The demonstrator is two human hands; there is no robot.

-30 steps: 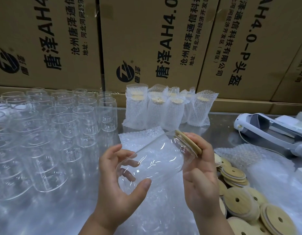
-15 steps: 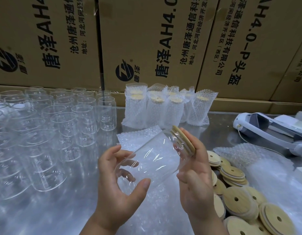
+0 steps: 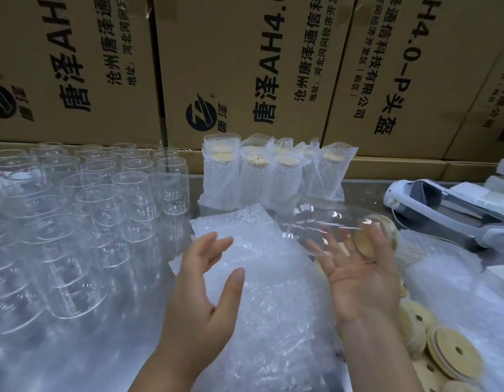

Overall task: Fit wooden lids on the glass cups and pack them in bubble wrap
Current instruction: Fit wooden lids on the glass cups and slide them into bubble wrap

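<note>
Balancing the glass cup (image 3: 324, 224) on its side across the straight fingers of the released, palm-up right grip (image 3: 361, 278), wearing its wooden lid (image 3: 366, 243), hovering the released left grip (image 3: 205, 281) over the bubble wrap (image 3: 273, 301) lying on the bench (image 3: 75, 360).

Bright, even | glare — glass cups (image 3: 171, 179), steel table (image 3: 75, 363) | motion blur | edges bowed
</note>
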